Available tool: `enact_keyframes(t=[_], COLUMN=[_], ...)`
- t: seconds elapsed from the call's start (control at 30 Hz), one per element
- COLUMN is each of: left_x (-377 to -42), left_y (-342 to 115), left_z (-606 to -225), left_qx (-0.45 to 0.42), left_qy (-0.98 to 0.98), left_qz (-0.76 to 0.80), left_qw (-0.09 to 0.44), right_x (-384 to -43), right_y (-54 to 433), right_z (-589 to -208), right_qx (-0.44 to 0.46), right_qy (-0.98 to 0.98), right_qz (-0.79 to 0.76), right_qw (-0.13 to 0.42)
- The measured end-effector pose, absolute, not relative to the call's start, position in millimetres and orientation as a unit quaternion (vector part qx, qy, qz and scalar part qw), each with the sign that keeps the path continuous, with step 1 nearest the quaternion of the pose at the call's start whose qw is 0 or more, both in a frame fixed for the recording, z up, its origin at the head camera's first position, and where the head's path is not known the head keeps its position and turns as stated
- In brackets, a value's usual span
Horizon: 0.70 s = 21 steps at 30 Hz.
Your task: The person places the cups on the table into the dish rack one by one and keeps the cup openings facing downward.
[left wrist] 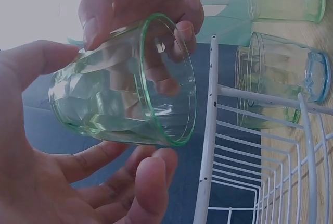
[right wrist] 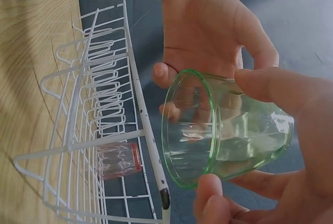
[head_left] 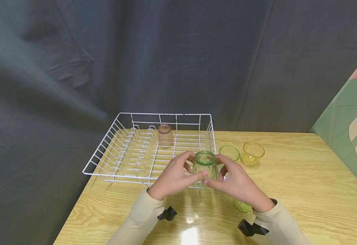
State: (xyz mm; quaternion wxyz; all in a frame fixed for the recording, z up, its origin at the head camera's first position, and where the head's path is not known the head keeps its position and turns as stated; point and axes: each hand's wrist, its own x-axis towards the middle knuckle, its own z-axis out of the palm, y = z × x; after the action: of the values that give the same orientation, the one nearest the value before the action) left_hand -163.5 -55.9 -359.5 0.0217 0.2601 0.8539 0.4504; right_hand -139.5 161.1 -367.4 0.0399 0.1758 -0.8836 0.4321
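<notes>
Left hand (head_left: 175, 176) and right hand (head_left: 238, 177) pinch the green glass (head_left: 205, 166) between them, mouth down, near the rack's (head_left: 166, 113) front right corner. Its smooth walls seem to want light, even pressure, held level and clear of the wire. Inside the rack stands a pink glass (head_left: 165, 137); farther right, a yellow glass (head_left: 252, 154) sits on the counter (head_left: 304, 177).

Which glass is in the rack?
The pink glass: it's inside the white rack, whereas the green one is held and the others stand on the table.

Dark curtain (head_left: 184, 64) behind wooden table (head_left: 307, 177)
</notes>
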Motion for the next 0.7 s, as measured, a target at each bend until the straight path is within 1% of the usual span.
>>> enact_keyframes(t=[0.27, 0.47, 0.7], left_x=[-164, -167, -175], left_y=[-56, -56, -65], left_z=[-360, -359, -357], left_qx=[0.255, 0.278, 0.285], left_qy=[0.868, 0.861, 0.863], left_qz=[0.427, 0.425, 0.415], left_qw=[-0.008, -0.038, -0.051], right_x=[-139, -140, -142], right_y=[160, 160, 161], right_z=[-369, -370, -372], right_qx=[0.177, 0.193, 0.207], right_qy=[-0.885, -0.876, -0.866], right_qz=[0.430, 0.440, 0.454], right_qw=[0.038, 0.038, 0.028])
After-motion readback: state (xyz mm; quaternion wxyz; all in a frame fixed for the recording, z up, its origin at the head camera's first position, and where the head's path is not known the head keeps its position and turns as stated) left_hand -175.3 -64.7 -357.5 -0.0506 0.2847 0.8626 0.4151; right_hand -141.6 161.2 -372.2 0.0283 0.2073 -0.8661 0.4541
